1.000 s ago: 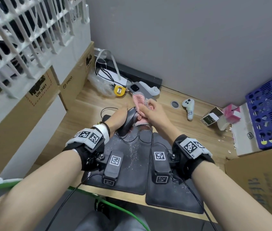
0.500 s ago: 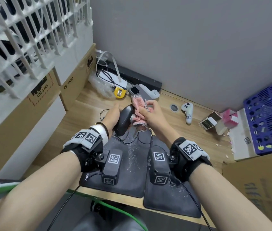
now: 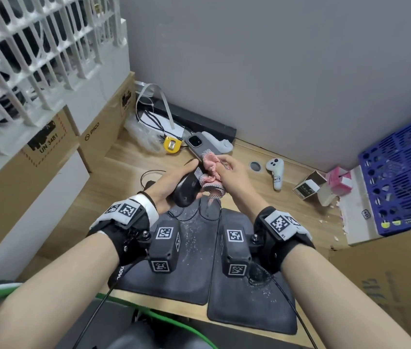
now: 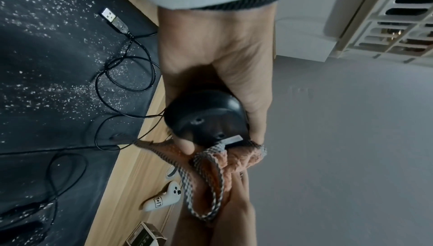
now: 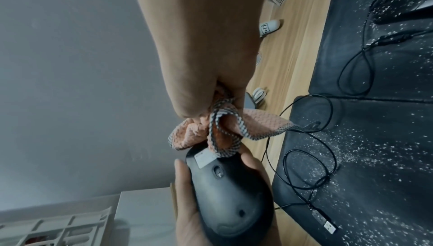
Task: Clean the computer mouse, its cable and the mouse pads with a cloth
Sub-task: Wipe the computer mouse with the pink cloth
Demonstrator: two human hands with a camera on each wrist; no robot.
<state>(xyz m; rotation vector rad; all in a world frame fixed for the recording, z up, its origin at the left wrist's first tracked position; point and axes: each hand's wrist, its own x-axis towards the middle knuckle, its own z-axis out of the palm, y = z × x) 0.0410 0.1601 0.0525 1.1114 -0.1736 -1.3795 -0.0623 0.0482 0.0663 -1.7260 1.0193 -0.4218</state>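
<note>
My left hand (image 3: 174,180) grips the black mouse (image 3: 186,190) above the desk, its underside turned toward my right hand (image 3: 227,172). The right hand holds a bunched pink cloth (image 3: 210,172) with a grey checked edge, pressed on the front end of the mouse (image 5: 229,190) by its white label. In the left wrist view the cloth (image 4: 225,159) covers the mouse (image 4: 206,116) tip. The thin black cable (image 5: 311,166) loops over two dark mouse pads (image 3: 189,253) (image 3: 247,293) speckled with white crumbs, and ends in a USB plug (image 4: 112,18).
A phone (image 3: 198,144), yellow tape measure (image 3: 172,144) and tangled cables lie at the back by the wall. A white controller (image 3: 276,172), small boxes (image 3: 309,187) and a blue crate (image 3: 406,177) are to the right. Cardboard boxes (image 3: 48,152) line the left side.
Both hands have lifted slightly with the mouse and cloth. The cloth has shifted along the mouse's underside toward its front end.
</note>
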